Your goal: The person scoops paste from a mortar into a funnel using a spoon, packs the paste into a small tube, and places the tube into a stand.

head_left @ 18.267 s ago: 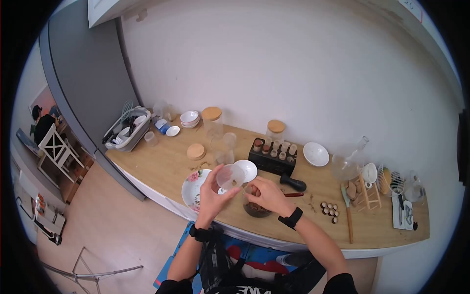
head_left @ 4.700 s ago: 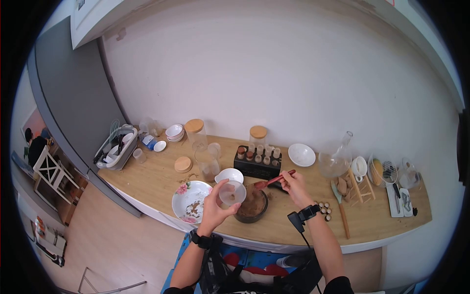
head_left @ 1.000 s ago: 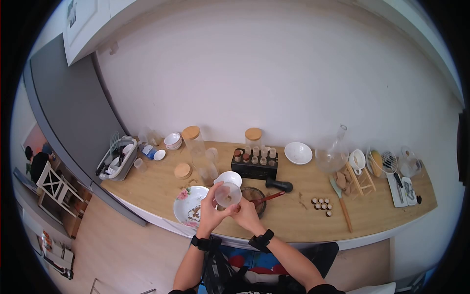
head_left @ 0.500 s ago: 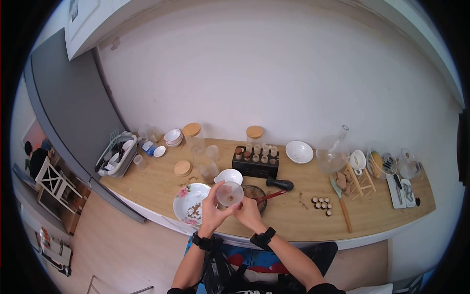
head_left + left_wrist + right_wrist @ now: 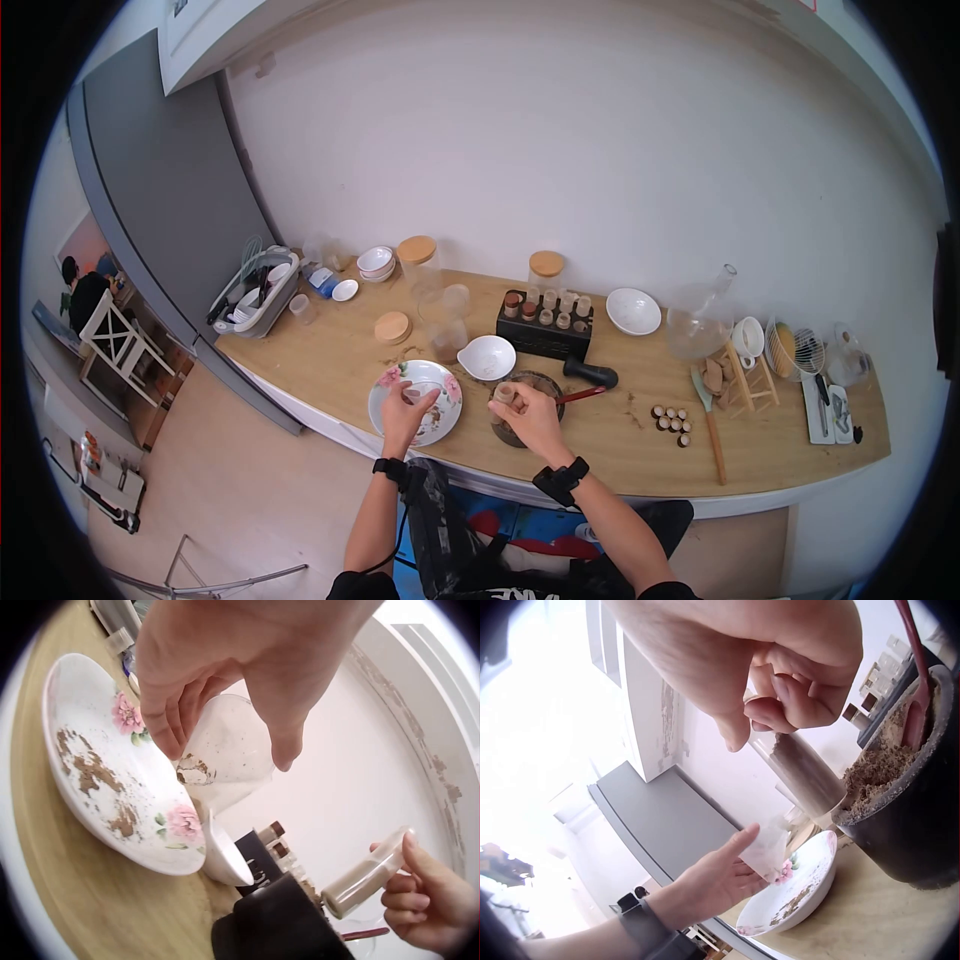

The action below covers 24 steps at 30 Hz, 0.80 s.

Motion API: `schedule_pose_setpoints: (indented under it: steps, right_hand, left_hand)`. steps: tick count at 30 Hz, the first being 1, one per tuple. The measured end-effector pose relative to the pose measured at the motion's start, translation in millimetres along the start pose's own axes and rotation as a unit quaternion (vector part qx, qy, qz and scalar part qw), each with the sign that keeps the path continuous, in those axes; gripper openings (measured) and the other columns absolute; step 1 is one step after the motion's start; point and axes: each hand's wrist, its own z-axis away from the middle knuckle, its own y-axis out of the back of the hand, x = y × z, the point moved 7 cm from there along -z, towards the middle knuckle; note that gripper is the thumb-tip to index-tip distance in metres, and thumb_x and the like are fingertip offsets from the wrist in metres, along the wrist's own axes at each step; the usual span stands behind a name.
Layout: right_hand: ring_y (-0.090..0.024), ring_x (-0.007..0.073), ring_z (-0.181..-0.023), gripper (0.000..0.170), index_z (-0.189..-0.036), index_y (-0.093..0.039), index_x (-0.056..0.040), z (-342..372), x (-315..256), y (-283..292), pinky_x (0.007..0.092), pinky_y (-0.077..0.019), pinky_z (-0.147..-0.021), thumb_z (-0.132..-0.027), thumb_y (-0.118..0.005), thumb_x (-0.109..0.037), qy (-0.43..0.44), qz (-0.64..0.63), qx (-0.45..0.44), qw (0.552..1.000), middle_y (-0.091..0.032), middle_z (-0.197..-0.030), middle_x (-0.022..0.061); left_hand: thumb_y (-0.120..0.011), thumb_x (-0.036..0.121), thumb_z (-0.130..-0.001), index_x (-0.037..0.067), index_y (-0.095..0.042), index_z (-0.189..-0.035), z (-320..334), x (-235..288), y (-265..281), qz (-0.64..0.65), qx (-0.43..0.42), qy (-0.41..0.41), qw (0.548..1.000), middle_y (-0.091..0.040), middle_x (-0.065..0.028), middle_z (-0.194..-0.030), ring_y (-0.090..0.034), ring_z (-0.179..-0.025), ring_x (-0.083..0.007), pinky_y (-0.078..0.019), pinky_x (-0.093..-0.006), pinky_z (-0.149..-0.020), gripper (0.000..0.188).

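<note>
Over the flowered bowl (image 5: 157,802), which has brown powder scattered inside, the left hand (image 5: 402,420) holds a clear plastic cup (image 5: 229,746) between thumb and fingers, with brown specks in it. In the head view the right hand (image 5: 535,418) is above the dark mortar. It pinches a glass tube (image 5: 802,776) near its top, and brown powder fills much of that tube. Brown ground material (image 5: 881,769) lies in the mortar (image 5: 907,832), where a red spoon (image 5: 916,712) rests against the inside.
A small white spouted bowl (image 5: 488,357) and a black rack of tubes (image 5: 543,335) stand behind the mortar. Right of it lie a black pestle (image 5: 590,373), several small caps (image 5: 671,424) and a spatula (image 5: 714,440). Lidded jars (image 5: 420,262) stand at the back.
The hands have moved apart. The left hand with the cup has gone left over the flowered bowl; the right hand now shows a tube above the mortar. The head view has shifted slightly.
</note>
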Motion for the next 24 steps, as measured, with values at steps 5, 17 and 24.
schedule_pose_setpoints:
  steps: [5, 17, 24]
  right_hand:
    - [-0.05, 0.0113, -0.047, 0.031, -0.094, -0.063, -0.0007, -1, -3, -1, 0.0273, -0.0396, -0.048, -0.077, -0.072, -0.025, -0.008, 0.016, -0.014, 1.0, -0.055, -0.053, 0.0049]
    - [-0.05, 0.0125, -0.048, 0.032, -0.097, -0.065, -0.0021, -7, 4, 8, 0.0279, -0.0408, -0.049, -0.076, -0.074, -0.025, -0.015, 0.037, 0.002, 0.999, -0.054, -0.054, 0.005]
    - [-0.048, 0.0096, -0.049, 0.03, -0.096, -0.065, -0.002, -14, 2, 14, 0.0262, -0.0388, -0.049, -0.077, -0.073, -0.025, -0.013, 0.028, 0.013, 0.999, -0.054, -0.054, 0.0029]
  left_hand:
    - [-0.078, 0.05, -0.062, -0.008, -0.061, -0.105, -11, -25, -13, -0.053, -0.03, -0.013, 0.998, -0.066, -0.0221, -0.09, -0.065, -0.085, -0.0284, -0.0509, -0.0344, -0.075, 0.074]
    - [-0.075, 0.051, -0.063, -0.01, -0.061, -0.107, -17, -49, -32, -0.068, -0.152, 0.028, 0.986, -0.065, -0.0246, -0.092, -0.067, -0.075, -0.0272, -0.055, -0.0346, -0.06, 0.076]
    - [-0.075, 0.052, -0.063, -0.01, -0.059, -0.11, -28, -78, -38, -0.045, -0.138, 0.034, 0.989, -0.059, -0.0282, -0.104, -0.059, -0.097, -0.0326, -0.0486, -0.0371, -0.084, 0.08]
